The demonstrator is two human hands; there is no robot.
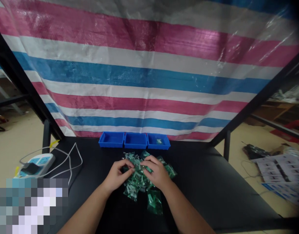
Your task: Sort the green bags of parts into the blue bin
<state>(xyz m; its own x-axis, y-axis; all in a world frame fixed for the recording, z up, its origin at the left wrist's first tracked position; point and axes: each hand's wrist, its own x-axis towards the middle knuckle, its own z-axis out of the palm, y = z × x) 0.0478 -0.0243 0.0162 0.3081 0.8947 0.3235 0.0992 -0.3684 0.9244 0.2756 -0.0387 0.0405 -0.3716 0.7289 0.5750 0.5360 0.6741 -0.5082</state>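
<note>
A pile of small green-tinted plastic bags (139,178) with little metal-looking parts inside lies on the black table. Over the pile, my left hand (120,174) is closed, thumb and fingers pinched at one edge of a small plastic bag (137,166). My right hand (156,171) pinches the same bag from the other side, its fingertips partly hiding it. One bag (154,201) lies at the near edge of the pile, and another bag (170,171) lies right of my right hand. Loose small screw-like parts (128,156) show behind my left hand.
Three blue bins stand in a row behind the pile: a left bin (111,139), a middle bin (136,141) and a right bin (158,141) holding a small bag. A power strip (39,161) with a looping white cable sits left. A striped sheet (144,74) hangs behind.
</note>
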